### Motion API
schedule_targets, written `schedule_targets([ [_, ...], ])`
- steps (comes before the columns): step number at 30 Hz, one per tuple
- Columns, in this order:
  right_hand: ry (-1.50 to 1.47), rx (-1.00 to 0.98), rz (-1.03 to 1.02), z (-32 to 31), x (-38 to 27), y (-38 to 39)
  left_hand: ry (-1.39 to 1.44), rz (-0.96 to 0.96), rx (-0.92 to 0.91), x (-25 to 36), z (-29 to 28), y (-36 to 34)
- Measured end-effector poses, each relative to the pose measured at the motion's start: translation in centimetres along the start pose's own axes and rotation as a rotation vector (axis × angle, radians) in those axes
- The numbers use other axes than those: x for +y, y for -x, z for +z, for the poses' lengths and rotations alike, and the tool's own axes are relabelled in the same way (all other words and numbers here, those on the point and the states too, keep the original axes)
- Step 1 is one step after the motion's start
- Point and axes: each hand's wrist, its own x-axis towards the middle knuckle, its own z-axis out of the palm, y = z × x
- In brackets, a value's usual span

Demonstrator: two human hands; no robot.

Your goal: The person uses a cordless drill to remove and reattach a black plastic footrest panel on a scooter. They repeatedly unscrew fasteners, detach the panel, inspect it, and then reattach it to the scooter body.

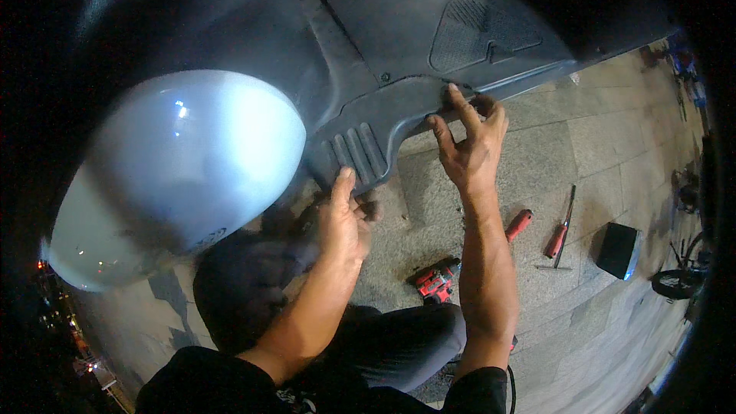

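Note:
My left hand (345, 218) grips the lower edge of a black plastic panel (341, 119) of a vehicle's floorboard, thumb on top beside its raised ribs (356, 149) and fingers curled beneath. My right hand (471, 134) holds the same panel farther right, index finger pressed on its upper surface, other fingers bent at the edge. The panel lies along a curved seam below textured pads (479, 34). A glossy pale, rounded body cover (199, 169) fills the left side, just beside my left hand.
On the grey paving (422, 192) lie a red-and-black power drill (435, 284), a red-handled tool (519, 224), another long red-handled tool (558, 239) and a dark box (619, 251). A wheeled vehicle (675, 284) stands at the far right. My bent leg is below.

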Motion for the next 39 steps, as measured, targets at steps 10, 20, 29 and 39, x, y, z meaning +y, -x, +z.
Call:
schedule_targets([
  [10, -0.531, 0.409, 0.755, 6.1, -2.1, 5.3, -0.015, -0.008, 0.034, -0.9, -0.3, -0.7],
  [20, -1.453, 0.437, 1.05, 11.1, -2.9, 2.3, -0.325, -0.517, -0.464, 2.1, -0.8, 3.5],
  [29, -1.131, 0.643, 1.007, 16.2, -2.5, 1.8, -2.141, 1.304, -0.487, 3.3, 17.5, -7.4],
  [39, -0.921, 1.041, 1.016, 11.0, -0.3, 3.3, -2.163, 1.304, -0.469, 3.7, 15.8, -8.9],
])
